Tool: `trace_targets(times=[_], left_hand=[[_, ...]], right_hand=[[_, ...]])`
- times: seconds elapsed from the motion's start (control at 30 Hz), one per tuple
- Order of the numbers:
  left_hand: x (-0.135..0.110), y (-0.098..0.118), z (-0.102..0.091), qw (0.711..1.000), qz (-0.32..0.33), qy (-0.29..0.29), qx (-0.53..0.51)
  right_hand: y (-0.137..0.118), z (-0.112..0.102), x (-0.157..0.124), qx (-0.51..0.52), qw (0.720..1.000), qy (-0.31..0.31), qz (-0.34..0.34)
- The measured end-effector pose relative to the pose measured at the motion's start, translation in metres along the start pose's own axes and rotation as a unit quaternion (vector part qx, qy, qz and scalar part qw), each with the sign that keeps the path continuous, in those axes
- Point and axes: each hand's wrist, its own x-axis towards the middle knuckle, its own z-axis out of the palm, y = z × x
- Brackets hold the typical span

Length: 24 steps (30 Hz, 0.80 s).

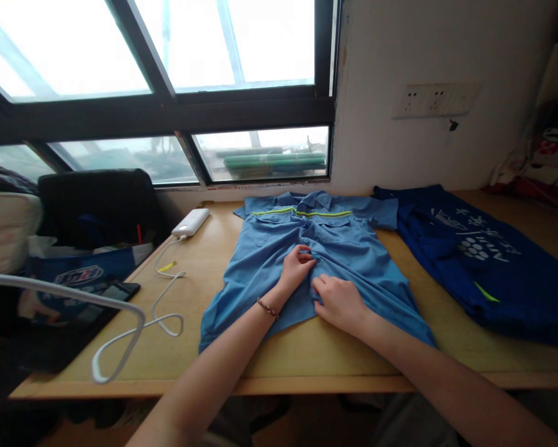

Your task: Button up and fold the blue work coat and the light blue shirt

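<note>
A light blue short-sleeved shirt [335, 248] with a yellow-green chest stripe lies flat, front up, on the wooden table [214, 261]. Both my hands rest on the shirt's front placket near its middle. My left hand [296, 264], with a bead bracelet on the wrist, pinches the fabric at the placket with curled fingers. My right hand [337, 301] lies just below and to the right of it, fingers curled onto the same strip of fabric. What the fingertips hold at the placket is too small to make out.
A dark blue garment [484, 261] with white print lies at the right. A white power bank [191, 221] with a white cable [167, 292] sits at the left, a white hanger [115, 347] overhangs the table's left edge, beside a black chair and bags.
</note>
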Motion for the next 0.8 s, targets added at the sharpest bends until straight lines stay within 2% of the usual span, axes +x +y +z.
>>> trace_targets(times=[0.1,0.23,0.4,0.5,0.63,0.8], left_hand=[[0.011,0.003,-0.006,0.999,-0.016,-0.038,-0.019],[0.026,0.007,-0.013,0.994,-0.033,-0.097,-0.032],[0.041,0.002,-0.018,0.988,-0.021,-0.155,-0.001],[0.044,-0.005,-0.019,0.981,0.005,-0.188,0.035],[0.029,-0.009,-0.022,0.961,0.089,-0.23,0.124],[-0.006,0.006,-0.022,0.927,0.176,-0.238,0.231]], right_hand=[[0.007,0.003,0.003,-0.011,1.0,-0.005,0.029],[0.019,0.002,0.009,0.018,0.999,-0.013,0.03],[0.035,0.001,0.014,0.086,0.996,-0.028,-0.016],[0.038,0.001,0.014,0.093,0.995,-0.033,-0.026],[0.034,0.006,0.014,0.093,0.995,0.018,0.01],[0.038,0.014,0.02,0.189,0.98,0.065,0.023]])
